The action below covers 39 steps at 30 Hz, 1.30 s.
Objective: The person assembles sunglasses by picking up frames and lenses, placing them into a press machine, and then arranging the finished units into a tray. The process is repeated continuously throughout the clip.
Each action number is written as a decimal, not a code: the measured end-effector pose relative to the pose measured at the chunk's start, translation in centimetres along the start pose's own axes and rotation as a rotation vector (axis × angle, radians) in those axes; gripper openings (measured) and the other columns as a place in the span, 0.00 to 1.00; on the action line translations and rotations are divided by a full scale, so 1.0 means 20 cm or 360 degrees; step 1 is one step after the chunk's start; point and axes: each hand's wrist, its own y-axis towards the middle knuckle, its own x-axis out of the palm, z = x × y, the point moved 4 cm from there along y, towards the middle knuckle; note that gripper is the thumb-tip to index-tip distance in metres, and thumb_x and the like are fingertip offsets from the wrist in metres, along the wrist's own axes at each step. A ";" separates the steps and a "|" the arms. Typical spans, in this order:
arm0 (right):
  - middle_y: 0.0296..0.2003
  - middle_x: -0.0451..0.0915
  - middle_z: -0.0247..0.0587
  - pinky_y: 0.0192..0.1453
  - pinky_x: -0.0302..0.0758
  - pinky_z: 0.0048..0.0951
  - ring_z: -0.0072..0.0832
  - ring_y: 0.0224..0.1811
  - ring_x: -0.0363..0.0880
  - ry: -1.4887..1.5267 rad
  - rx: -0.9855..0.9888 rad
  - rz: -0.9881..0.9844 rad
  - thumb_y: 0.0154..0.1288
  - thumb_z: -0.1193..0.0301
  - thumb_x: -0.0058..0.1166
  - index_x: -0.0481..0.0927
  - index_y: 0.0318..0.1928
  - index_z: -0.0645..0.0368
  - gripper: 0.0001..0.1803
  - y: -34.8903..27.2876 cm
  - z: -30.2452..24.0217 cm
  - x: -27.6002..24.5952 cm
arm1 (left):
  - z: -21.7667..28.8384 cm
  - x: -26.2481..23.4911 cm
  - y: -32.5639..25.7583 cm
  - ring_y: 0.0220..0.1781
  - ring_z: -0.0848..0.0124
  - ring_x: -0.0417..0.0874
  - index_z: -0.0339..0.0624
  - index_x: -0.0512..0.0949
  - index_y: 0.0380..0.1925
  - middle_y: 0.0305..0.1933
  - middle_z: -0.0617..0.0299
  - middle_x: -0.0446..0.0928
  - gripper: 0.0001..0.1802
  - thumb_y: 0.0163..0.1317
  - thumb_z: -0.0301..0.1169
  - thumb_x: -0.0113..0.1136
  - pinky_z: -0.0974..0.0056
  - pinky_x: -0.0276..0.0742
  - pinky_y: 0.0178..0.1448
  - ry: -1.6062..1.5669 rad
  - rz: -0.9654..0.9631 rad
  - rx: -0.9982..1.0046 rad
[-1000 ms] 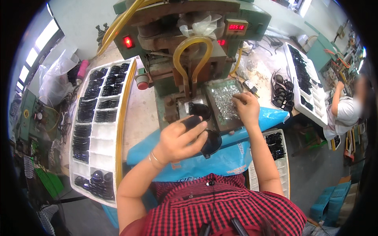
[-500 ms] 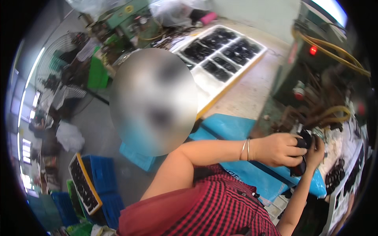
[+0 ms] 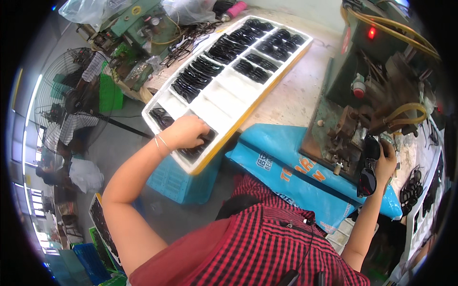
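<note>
My right hand (image 3: 385, 159) holds a pair of black sunglasses (image 3: 367, 178) by one side, beside the metal fixture of the green machine (image 3: 350, 136). The dark lenses hang downward. Off to the left, my left hand (image 3: 183, 134), with bangles on its wrist, reaches into the near end of a white foam tray (image 3: 234, 93). Its fingers are curled down over a compartment of dark curved pieces (image 3: 193, 151); whatever they pinch is hidden. Black temple-like pieces (image 3: 196, 76) and small black parts (image 3: 279, 45) fill other compartments of the tray.
Blue plastic sheeting (image 3: 272, 143) covers the bench edge in front of me. A blue crate (image 3: 186, 178) stands below the tray's near end. More dark eyewear (image 3: 411, 193) lies at the far right. A standing fan (image 3: 71, 100) and a second green machine (image 3: 138, 28) are at the left.
My left hand has left the sunglasses and swung left to the foam tray. The right hand keeps the sunglasses by the machine. The view has shifted slightly and is sharper.
</note>
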 end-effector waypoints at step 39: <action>0.54 0.81 0.47 0.67 0.68 0.33 0.33 0.64 0.73 0.0844 -0.0007 -0.0224 0.61 0.80 0.57 0.74 0.60 0.63 0.24 -0.26 -0.75 0.05 | 1.16 -0.72 0.55 0.35 0.62 0.84 0.37 0.73 0.33 0.49 0.46 0.83 0.09 0.51 0.19 0.58 0.64 0.78 0.37 -0.1123 0.1680 0.1409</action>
